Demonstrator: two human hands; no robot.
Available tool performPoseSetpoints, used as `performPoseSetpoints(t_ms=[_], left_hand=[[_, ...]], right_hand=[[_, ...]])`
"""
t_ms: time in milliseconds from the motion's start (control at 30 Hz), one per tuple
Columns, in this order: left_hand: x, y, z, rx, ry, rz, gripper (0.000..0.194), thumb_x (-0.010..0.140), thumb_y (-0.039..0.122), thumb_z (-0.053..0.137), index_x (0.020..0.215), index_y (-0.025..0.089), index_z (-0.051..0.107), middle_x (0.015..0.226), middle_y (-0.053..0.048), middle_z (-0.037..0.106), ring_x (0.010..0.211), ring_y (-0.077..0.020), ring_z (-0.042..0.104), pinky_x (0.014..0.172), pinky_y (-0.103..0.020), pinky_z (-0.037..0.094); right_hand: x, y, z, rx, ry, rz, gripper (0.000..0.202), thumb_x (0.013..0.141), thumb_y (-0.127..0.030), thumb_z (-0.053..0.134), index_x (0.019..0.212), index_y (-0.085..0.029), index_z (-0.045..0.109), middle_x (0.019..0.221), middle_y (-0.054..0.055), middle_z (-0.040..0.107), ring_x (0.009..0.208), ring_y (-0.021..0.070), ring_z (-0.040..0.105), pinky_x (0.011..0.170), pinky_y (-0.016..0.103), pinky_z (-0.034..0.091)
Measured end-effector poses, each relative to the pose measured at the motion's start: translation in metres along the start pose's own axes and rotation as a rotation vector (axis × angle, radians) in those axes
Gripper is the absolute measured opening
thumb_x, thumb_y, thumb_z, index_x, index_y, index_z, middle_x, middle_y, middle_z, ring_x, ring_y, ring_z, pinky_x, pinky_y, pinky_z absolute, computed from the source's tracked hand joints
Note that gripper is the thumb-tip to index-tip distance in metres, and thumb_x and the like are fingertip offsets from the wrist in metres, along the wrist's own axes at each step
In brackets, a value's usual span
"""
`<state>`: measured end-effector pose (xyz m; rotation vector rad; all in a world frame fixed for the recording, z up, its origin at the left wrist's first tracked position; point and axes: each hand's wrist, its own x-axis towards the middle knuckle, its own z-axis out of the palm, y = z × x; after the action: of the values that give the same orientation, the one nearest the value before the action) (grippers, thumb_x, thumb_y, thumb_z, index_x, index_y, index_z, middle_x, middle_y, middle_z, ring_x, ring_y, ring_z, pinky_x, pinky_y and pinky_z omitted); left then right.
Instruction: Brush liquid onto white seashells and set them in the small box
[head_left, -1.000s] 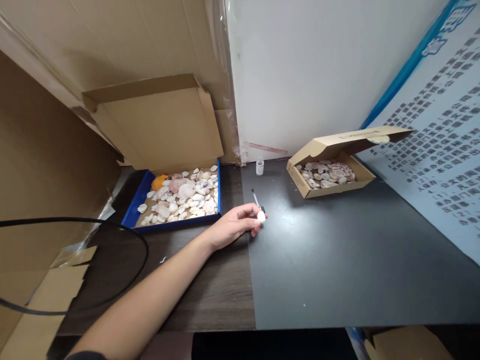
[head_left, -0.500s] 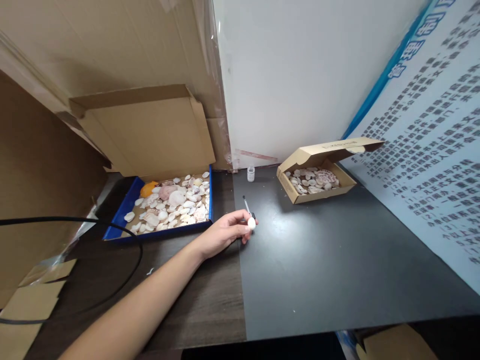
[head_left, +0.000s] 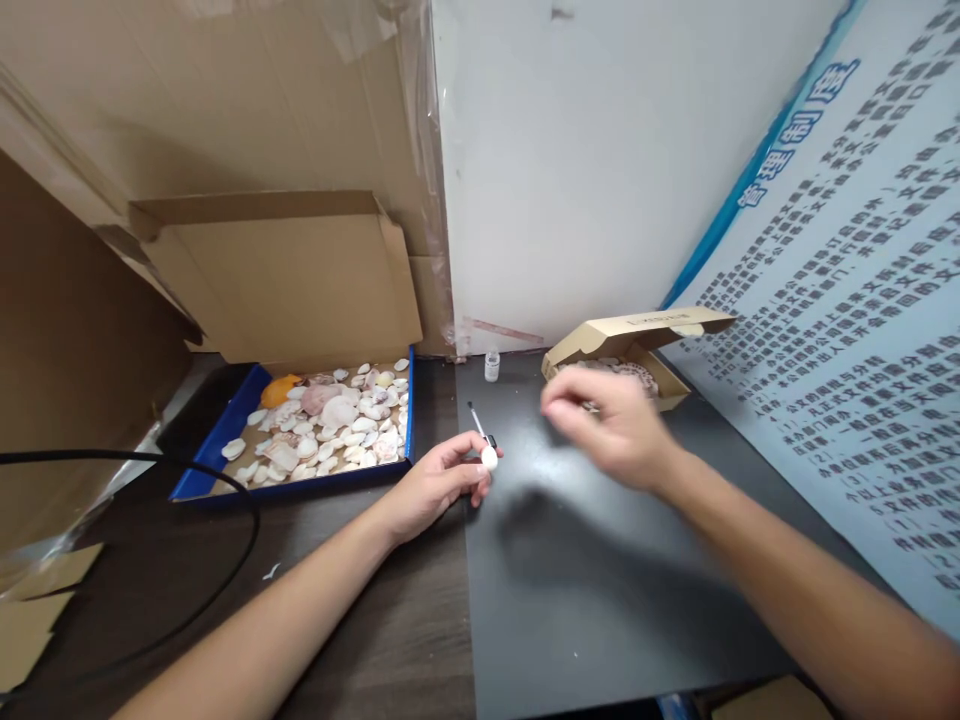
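My left hand point(head_left: 442, 487) pinches a small white shell point(head_left: 489, 458) between thumb and fingertips, above the seam between the wood-grain tabletop and the dark grey mat point(head_left: 570, 600). Just behind those fingertips is a thin applicator brush point(head_left: 480, 424) with a black cap, which appears to lie on the mat. My right hand point(head_left: 607, 425) hovers over the mat, in front of the small cardboard box point(head_left: 675, 395). Its fingers are curled with thumb and forefinger close together, slightly blurred, and nothing shows in them. A small clear bottle with a white label point(head_left: 492, 366) stands near the wall.
At left, an open blue-sided box point(head_left: 411, 420) holds many shells point(head_left: 341, 412) and an orange one point(head_left: 280, 390). A black cable point(head_left: 251, 535) loops over the table's left side. Behind stand cardboard and a white wall panel point(head_left: 562, 200); a printed poster point(head_left: 840, 330) leans at right.
My right hand has come into view from the right and now covers part of the small box. My left hand still holds the shell. The view has shifted slightly.
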<state>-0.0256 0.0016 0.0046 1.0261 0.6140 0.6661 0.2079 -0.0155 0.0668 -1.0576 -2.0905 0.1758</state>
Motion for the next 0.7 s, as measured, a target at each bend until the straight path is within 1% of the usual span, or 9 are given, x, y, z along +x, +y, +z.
performPoseSetpoints(t_ms=[33, 100, 167, 200, 300, 400, 467, 600, 700], left_hand=[[0.001, 0.000, 0.002, -0.001, 0.016, 0.007, 0.025, 0.077, 0.031, 0.075, 0.088, 0.017, 0.058, 0.084, -0.003, 0.061, 0.063, -0.0095, 0.052, 0.060, -0.024, 0.041], [0.003, 0.000, 0.006, -0.006, 0.058, 0.027, 0.025, 0.078, 0.033, 0.074, 0.088, 0.018, 0.057, 0.068, 0.001, 0.055, 0.061, -0.0107, 0.051, 0.059, -0.023, 0.041], [0.007, 0.001, 0.011, -0.013, 0.092, 0.048, 0.024, 0.078, 0.032, 0.074, 0.086, 0.018, 0.056, 0.065, 0.002, 0.053, 0.060, -0.0107, 0.050, 0.058, -0.023, 0.041], [0.009, 0.001, 0.012, -0.013, 0.094, 0.052, 0.024, 0.077, 0.032, 0.074, 0.085, 0.018, 0.056, 0.067, 0.002, 0.053, 0.060, -0.0104, 0.050, 0.058, -0.024, 0.042], [0.017, 0.000, 0.015, 0.017, 0.045, 0.045, 0.024, 0.076, 0.032, 0.074, 0.084, 0.017, 0.058, 0.074, 0.001, 0.056, 0.059, -0.0093, 0.050, 0.059, -0.025, 0.044], [0.024, -0.001, 0.015, 0.051, -0.016, 0.022, 0.023, 0.079, 0.033, 0.072, 0.086, 0.017, 0.057, 0.066, 0.002, 0.054, 0.057, -0.0098, 0.050, 0.060, -0.026, 0.046], [0.027, 0.000, 0.014, 0.040, -0.017, 0.001, 0.023, 0.079, 0.033, 0.072, 0.088, 0.018, 0.056, 0.063, 0.003, 0.053, 0.057, -0.0105, 0.051, 0.060, -0.026, 0.046], [0.031, 0.003, 0.013, -0.077, 0.101, 0.002, 0.023, 0.080, 0.031, 0.072, 0.090, 0.019, 0.056, 0.069, 0.003, 0.051, 0.058, -0.0092, 0.048, 0.056, -0.023, 0.043], [0.031, 0.006, 0.011, -0.188, 0.193, 0.015, 0.022, 0.079, 0.027, 0.073, 0.086, 0.018, 0.055, 0.071, 0.004, 0.047, 0.057, -0.0072, 0.044, 0.052, -0.021, 0.038]], right_hand=[[-0.001, 0.003, 0.007, 0.008, -0.077, -0.003, 0.010, 0.094, -0.021, 0.057, 0.100, -0.019, 0.063, 0.088, 0.003, 0.066, 0.070, 0.0127, 0.061, 0.066, 0.027, 0.053], [-0.006, 0.008, 0.024, 0.021, -0.224, 0.000, 0.021, 0.085, -0.016, 0.060, 0.106, -0.020, 0.060, 0.092, 0.004, 0.065, 0.073, 0.0149, 0.061, 0.067, 0.028, 0.051], [-0.012, 0.013, 0.040, 0.021, -0.277, 0.023, 0.033, 0.082, -0.018, 0.063, 0.114, -0.020, 0.055, 0.102, 0.006, 0.065, 0.082, 0.0180, 0.063, 0.073, 0.032, 0.052], [-0.015, 0.015, 0.046, 0.024, -0.276, 0.042, 0.033, 0.083, -0.020, 0.064, 0.115, -0.020, 0.054, 0.102, 0.007, 0.065, 0.085, 0.0189, 0.063, 0.075, 0.032, 0.052], [-0.018, 0.020, 0.057, 0.012, -0.215, 0.077, 0.027, 0.085, -0.020, 0.064, 0.111, -0.021, 0.054, 0.099, 0.006, 0.065, 0.084, 0.0188, 0.063, 0.074, 0.032, 0.051], [-0.016, 0.027, 0.059, -0.030, -0.144, 0.036, 0.017, 0.087, -0.017, 0.062, 0.103, -0.020, 0.058, 0.093, 0.006, 0.068, 0.082, 0.0203, 0.063, 0.074, 0.034, 0.050], [-0.016, 0.032, 0.058, -0.044, -0.084, 0.038, 0.012, 0.089, -0.019, 0.061, 0.101, -0.020, 0.060, 0.091, 0.006, 0.069, 0.084, 0.0215, 0.064, 0.075, 0.035, 0.051], [-0.018, 0.036, 0.051, -0.020, 0.052, 0.081, 0.013, 0.093, -0.023, 0.058, 0.105, -0.021, 0.061, 0.092, 0.007, 0.069, 0.083, 0.0199, 0.065, 0.076, 0.035, 0.054], [-0.021, 0.030, 0.045, 0.036, 0.118, 0.010, 0.018, 0.094, -0.022, 0.056, 0.111, -0.021, 0.061, 0.093, 0.007, 0.069, 0.080, 0.0185, 0.066, 0.075, 0.034, 0.055]])
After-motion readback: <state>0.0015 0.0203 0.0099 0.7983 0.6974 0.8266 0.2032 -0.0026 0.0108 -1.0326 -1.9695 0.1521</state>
